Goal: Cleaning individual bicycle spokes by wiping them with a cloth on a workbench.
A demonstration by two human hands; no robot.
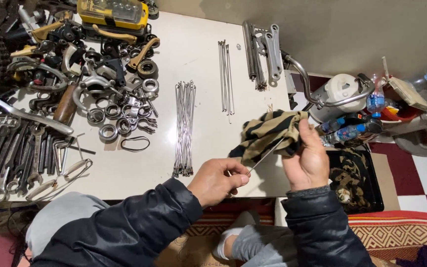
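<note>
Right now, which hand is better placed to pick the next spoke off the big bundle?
Probably the left hand: it pinches only the end of the spoke and sits nearest the big bundle. The right hand grips the striped rag farther away.

**Bright steel, soft cloth, glossy bench**

The spoke [265, 155] pinched in the left hand [218, 180] is thin, bright metal. The rag [265, 133] gripped by the right hand [310, 160] is soft striped cloth, matt. The bench [193, 54] top is smooth, glossy white. The bundled spokes [184, 128] gleam like polished steel; the wrenches [11, 158] look duller, greyer metal. Both sleeves [139, 225] are slick, faintly shiny fabric.
</note>
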